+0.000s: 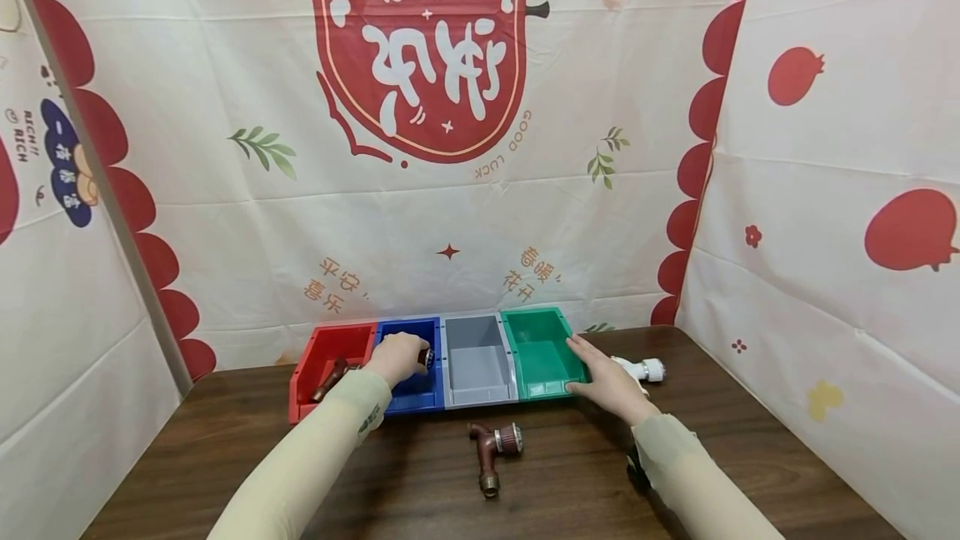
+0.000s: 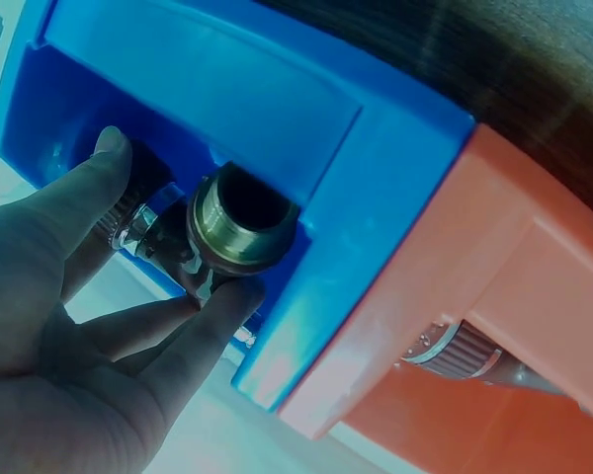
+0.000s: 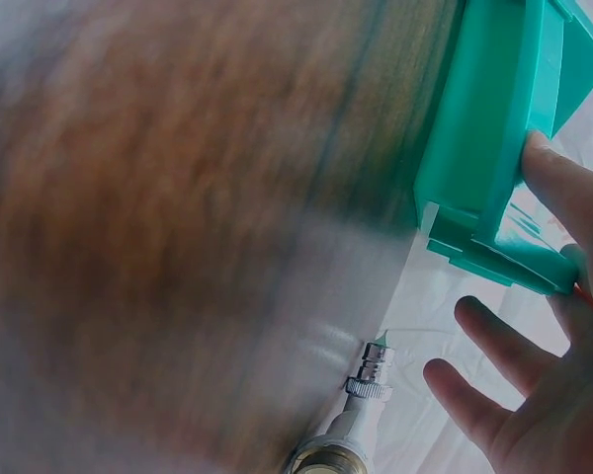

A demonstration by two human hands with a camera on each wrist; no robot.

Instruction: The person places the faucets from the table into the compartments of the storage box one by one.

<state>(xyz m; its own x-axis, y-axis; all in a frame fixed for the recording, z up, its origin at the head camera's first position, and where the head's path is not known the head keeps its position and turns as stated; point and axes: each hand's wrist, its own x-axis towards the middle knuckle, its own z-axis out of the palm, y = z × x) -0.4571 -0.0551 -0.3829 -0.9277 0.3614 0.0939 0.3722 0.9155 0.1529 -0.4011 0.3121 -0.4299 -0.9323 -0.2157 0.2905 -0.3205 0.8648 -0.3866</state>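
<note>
In the left wrist view my left hand (image 2: pixel 99 326) holds a dark faucet (image 2: pixel 222 247) with a brass threaded end, inside the blue bin (image 2: pixel 376 138). Its thumb lies by the ribbed knob, other fingers along the body. In the head view only the knob shows past the fingers. My right hand (image 1: pixel 607 377) touches the right side of the green bin (image 1: pixel 543 365). In the right wrist view its thumb rests at the bin's front rim, other fingers spread along the outside.
The red bin (image 1: pixel 300 386) at the left holds a brown faucet (image 1: pixel 330 377). A grey bin (image 1: pixel 480 369) stands between the blue and green ones. Another brown faucet (image 1: pixel 487 452) lies on the wooden table (image 1: pixel 427 482) in front. A white faucet (image 1: pixel 645 369) lies behind my right hand.
</note>
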